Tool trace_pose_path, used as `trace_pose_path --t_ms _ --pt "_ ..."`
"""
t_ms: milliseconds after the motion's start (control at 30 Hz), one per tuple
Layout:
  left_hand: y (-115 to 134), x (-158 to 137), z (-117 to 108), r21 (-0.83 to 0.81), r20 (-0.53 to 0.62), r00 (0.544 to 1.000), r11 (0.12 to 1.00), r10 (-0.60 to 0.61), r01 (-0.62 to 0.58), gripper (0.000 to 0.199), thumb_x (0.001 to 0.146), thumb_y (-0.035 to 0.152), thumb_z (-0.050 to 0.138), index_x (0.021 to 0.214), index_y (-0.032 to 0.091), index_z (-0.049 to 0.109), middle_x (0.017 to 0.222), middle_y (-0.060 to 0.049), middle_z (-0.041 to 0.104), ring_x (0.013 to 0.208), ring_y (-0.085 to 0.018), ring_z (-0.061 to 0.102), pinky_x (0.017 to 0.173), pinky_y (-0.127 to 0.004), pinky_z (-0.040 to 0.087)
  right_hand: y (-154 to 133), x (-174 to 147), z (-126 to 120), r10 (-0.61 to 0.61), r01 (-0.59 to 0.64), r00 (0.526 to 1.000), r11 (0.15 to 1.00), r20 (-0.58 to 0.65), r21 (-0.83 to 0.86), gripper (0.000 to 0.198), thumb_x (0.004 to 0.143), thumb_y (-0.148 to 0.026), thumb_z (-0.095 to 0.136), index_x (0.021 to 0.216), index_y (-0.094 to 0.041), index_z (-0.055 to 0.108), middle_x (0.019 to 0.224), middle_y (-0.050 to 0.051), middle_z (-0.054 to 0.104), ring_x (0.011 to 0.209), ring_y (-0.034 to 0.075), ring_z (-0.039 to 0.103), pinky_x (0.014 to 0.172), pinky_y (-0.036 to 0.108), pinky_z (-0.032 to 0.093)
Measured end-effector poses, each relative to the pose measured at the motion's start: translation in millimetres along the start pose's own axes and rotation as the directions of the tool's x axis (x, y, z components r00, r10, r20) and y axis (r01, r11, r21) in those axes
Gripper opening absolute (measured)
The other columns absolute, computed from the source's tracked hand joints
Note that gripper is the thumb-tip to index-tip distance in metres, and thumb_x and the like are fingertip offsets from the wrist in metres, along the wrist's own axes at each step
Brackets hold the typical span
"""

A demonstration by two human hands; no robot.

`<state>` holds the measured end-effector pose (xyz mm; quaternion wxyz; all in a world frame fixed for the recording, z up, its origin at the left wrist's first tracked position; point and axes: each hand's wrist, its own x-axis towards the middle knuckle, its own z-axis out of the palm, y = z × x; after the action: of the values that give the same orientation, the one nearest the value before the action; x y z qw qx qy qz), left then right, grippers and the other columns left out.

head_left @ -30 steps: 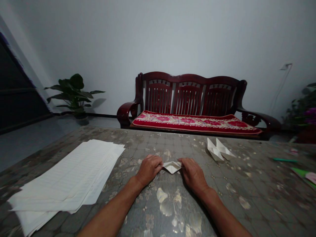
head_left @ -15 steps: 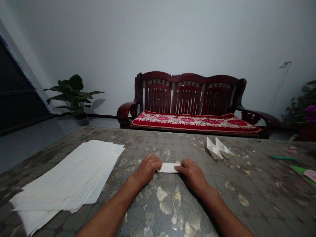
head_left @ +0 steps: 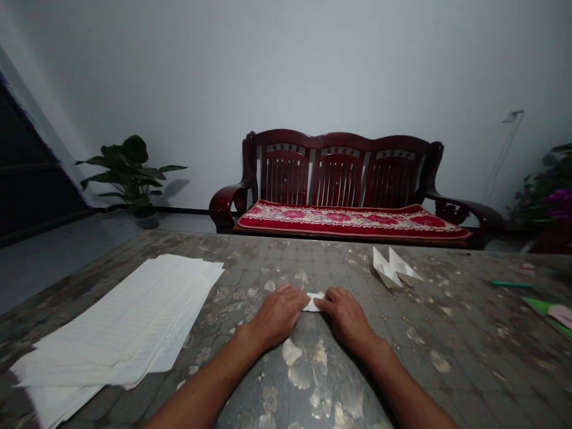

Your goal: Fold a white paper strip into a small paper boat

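Observation:
A small folded strip of white paper [head_left: 314, 302] lies on the patterned tabletop between my hands, and only its middle shows. My left hand [head_left: 281, 311] covers the strip's left part, its closed fingers and thumb pressing on it. On the right end, my right hand [head_left: 343, 310] grips the paper with its thumb on top and its fingers curled behind. Beyond my right hand stands a folded white paper shape [head_left: 393, 271] with pointed peaks.
Stacked sheets of lined paper [head_left: 120, 322] lie on the table's left side. A green pen [head_left: 512, 283] and a green and pink item [head_left: 552, 313] are at the right. Behind the table stands a dark red wooden bench [head_left: 337, 167] with a red patterned cover.
My left hand has slid right along the paper strip, closer to my right hand, so less of the strip shows. My right hand stays almost in place.

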<state>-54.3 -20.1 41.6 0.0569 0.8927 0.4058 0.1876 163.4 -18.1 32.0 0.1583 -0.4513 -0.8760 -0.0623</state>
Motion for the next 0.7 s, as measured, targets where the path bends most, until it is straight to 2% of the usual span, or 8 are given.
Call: trace_pose_path --t_ms 67,167,233,300,400,500,567,700 --pt "-2.5 -1.8 5.6 -0.009 0.061 0.998 0.999 0.032 -0.031 0.038 0.095 0.019 0.051 0.132 0.024 0.058 0.138 -0.007 0.062 0.13 -0.022 0.054 0.117 -0.043 0.033 1.3 0.7 -1.3 0.011 -0.011 1.0 1.0 0.002 0.008 0.02 0.097 -0.017 0.055 0.104 -0.026 0.072 0.091 0.005 0.061 0.088 0.02 0.053 0.074 0.03 0.034" --pt "-7.9 -5.2 12.8 -0.023 0.118 0.993 1.0 0.019 -0.016 0.051 0.096 0.028 0.054 0.145 0.023 0.045 0.153 -0.01 0.046 0.143 -0.024 0.04 0.119 -0.045 0.031 3.2 0.5 -3.2 0.051 -0.051 0.999 0.999 0.008 0.005 0.022 0.095 -0.015 0.053 0.1 -0.024 0.072 0.09 0.006 0.063 0.087 0.02 0.054 0.075 0.031 0.037" --pt "-9.2 -6.9 15.5 -0.03 0.133 0.991 0.999 -0.006 0.01 0.054 0.097 0.031 0.053 0.149 0.022 0.041 0.156 -0.012 0.04 0.145 -0.025 0.036 0.119 -0.046 0.029 1.7 -1.5 -2.2 0.079 -0.079 0.997 0.997 -0.012 0.022 0.024 0.092 -0.013 0.051 0.1 -0.022 0.072 0.095 0.008 0.065 0.09 0.021 0.056 0.079 0.032 0.041" --pt "-7.6 -8.0 16.3 -0.029 0.157 0.987 0.999 -0.028 0.033 0.056 0.097 0.033 0.052 0.15 0.019 0.039 0.158 -0.013 0.037 0.147 -0.026 0.033 0.12 -0.047 0.027 -4.7 -4.5 1.1 0.08 -0.077 0.995 0.996 -0.066 0.037 0.032 0.09 -0.011 0.048 0.112 -0.019 0.07 0.113 0.012 0.067 0.106 0.025 0.057 0.093 0.038 0.043" --pt "-3.1 -8.9 16.1 -0.027 0.198 0.979 0.998 -0.047 0.053 0.06 0.098 0.034 0.05 0.152 0.016 0.034 0.159 -0.015 0.033 0.148 -0.027 0.029 0.122 -0.048 0.023 -25.0 -7.8 7.5 0.016 -0.01 0.99 0.999 -0.142 0.04 0.046 0.092 -0.017 0.046 0.138 -0.011 0.054 0.142 0.017 0.054 0.136 0.03 0.043 0.114 0.051 0.031" --pt "-1.0 -9.8 16.7 -0.054 0.19 0.981 0.998 -0.033 0.044 0.064 0.097 0.031 0.048 0.156 0.018 0.026 0.161 -0.014 0.028 0.15 -0.026 0.026 0.123 -0.048 0.02 -49.3 -6.8 11.2 -0.001 0.012 0.982 0.998 -0.189 0.061 0.059 0.095 -0.03 0.048 0.149 -0.009 0.04 0.153 0.018 0.043 0.146 0.032 0.03 0.119 0.055 0.024" --pt "-1.3 -10.4 17.5 -0.091 0.178 0.984 0.995 -0.02 0.037 0.064 0.098 0.031 0.046 0.157 0.024 0.022 0.163 -0.01 0.024 0.15 -0.025 0.024 0.123 -0.049 0.02 -59.9 -4.7 12.7 0.007 0.009 0.982 0.996 -0.187 0.087 0.062 0.097 -0.032 0.047 0.152 -0.007 0.034 0.156 0.02 0.038 0.148 0.032 0.025 0.12 0.057 0.022" --pt "-2.2 -11.2 17.8 -0.129 0.198 0.979 0.989 -0.044 0.071 0.061 0.1 0.031 0.043 0.157 0.028 0.022 0.164 -0.007 0.023 0.15 -0.025 0.024 0.123 -0.051 0.018 -56.9 -0.4 19.3 0.055 -0.045 0.997 0.985 -0.06 0.166 0.06 0.1 -0.035 0.041 0.151 -0.003 0.035 0.154 0.023 0.038 0.145 0.033 0.033 0.117 0.054 0.032"
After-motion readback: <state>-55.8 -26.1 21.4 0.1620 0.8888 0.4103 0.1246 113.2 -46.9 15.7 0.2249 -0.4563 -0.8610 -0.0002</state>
